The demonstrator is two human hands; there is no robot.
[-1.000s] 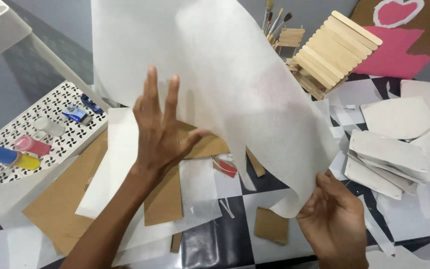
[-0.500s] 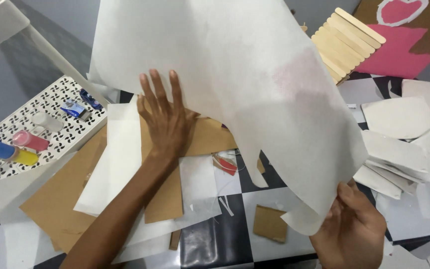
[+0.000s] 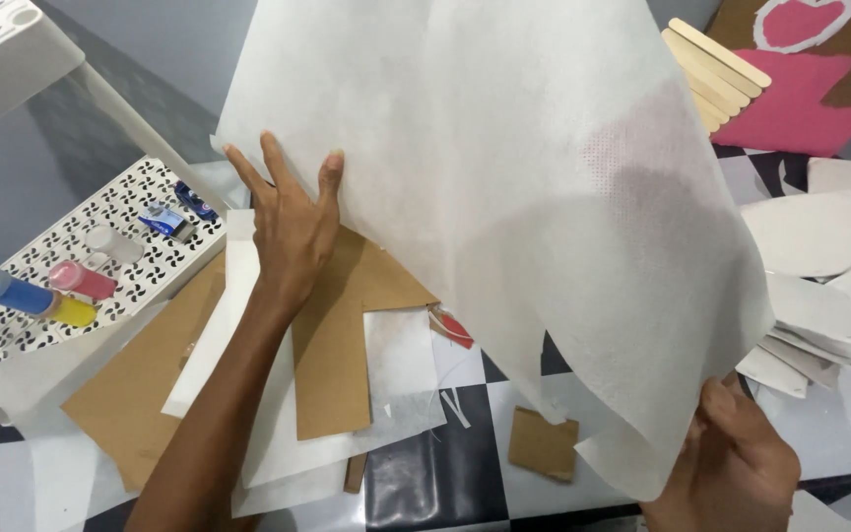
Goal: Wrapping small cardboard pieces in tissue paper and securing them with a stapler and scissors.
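- Large white fabric sheet (image 3: 504, 197) is held up over the work surface, spanning both hands.
- Left hand (image 3: 293, 232): fingers spread wide and flat against the sheet's left edge, palm toward the sheet.
- Right hand (image 3: 731, 463): closed on the sheet's lower right corner, pinching it from below.
- Under the left forearm: brown cardboard pieces (image 3: 347, 335) on white paper.
- Left of the left hand: perforated white tray (image 3: 100, 266) with small paint bottles (image 3: 46, 296).
- Beyond the right hand: stacked white paper scraps (image 3: 819, 286); wooden craft sticks (image 3: 716, 74) further back.
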